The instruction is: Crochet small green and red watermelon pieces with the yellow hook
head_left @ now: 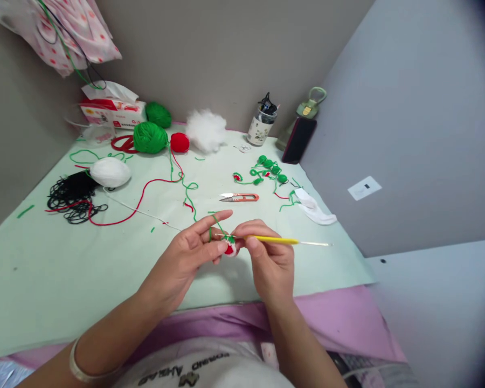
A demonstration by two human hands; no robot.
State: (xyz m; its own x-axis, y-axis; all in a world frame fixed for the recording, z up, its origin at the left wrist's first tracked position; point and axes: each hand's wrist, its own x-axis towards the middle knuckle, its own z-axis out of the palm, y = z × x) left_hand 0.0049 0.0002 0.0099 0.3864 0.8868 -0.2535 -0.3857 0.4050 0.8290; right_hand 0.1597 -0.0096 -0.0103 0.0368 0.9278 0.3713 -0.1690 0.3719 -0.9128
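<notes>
Between the thumb and fingers of my left hand [198,249] is a small crocheted piece [230,249] in red, white and green. Green yarn [218,222] loops round my left fingers, and the index finger is stretched out. My right hand [269,261] grips a yellow-handled crochet hook [275,240]. The hook's left tip is at the green edge of the piece, while its other metal end points right. Just beyond my hands, orange-handled thread snips [240,198] lie on the table.
Green yarn balls [150,137], a red yarn ball [180,142], white stuffing [206,131] and a tissue box [113,112] stand at the back. White yarn [110,172] and tangled black yarn [70,196] lie left. Small green crocheted pieces [269,164], a phone [299,140] and a pen cup [262,126] are right.
</notes>
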